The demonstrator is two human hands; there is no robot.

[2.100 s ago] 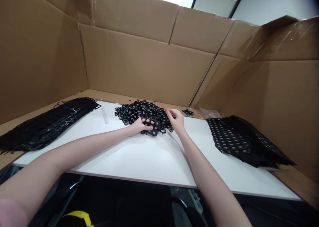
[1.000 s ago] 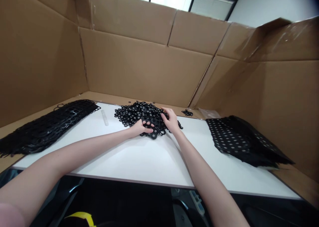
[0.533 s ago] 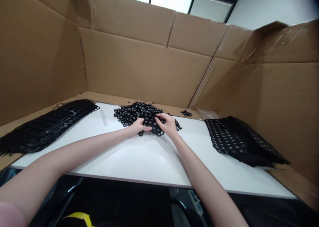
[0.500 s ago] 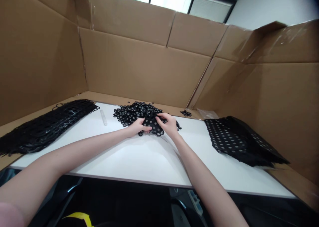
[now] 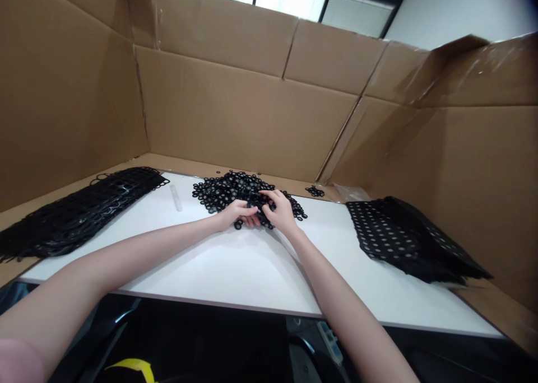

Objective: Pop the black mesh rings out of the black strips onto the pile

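Note:
A heap of small black rings (image 5: 218, 191) lies at the back middle of the white table. In front of it, my left hand (image 5: 237, 213) is closed, thumb on top, on a dark piece that looks like a black perforated sheet (image 5: 263, 217). My right hand (image 5: 282, 210) meets it from the other side, thumb and fingers curled on the same piece. Much of the sheet is hidden between the hands, and its edge blends into the rings behind. One loose ring (image 5: 238, 224) lies just below my left fingers.
Black ring-edged strips (image 5: 84, 209) are stacked on the left, beside a clear plastic tube (image 5: 176, 198). Black perforated sheets (image 5: 403, 234) lie on the right. A small ring cluster (image 5: 315, 191) sits at the back. Cardboard walls (image 5: 247, 103) surround the white table (image 5: 218, 271).
The perforated sheet, spread flat between my hands before, now looks bunched or turned and shows less. My right fingers have shifted slightly left and curled; my left fingers show more underneath.

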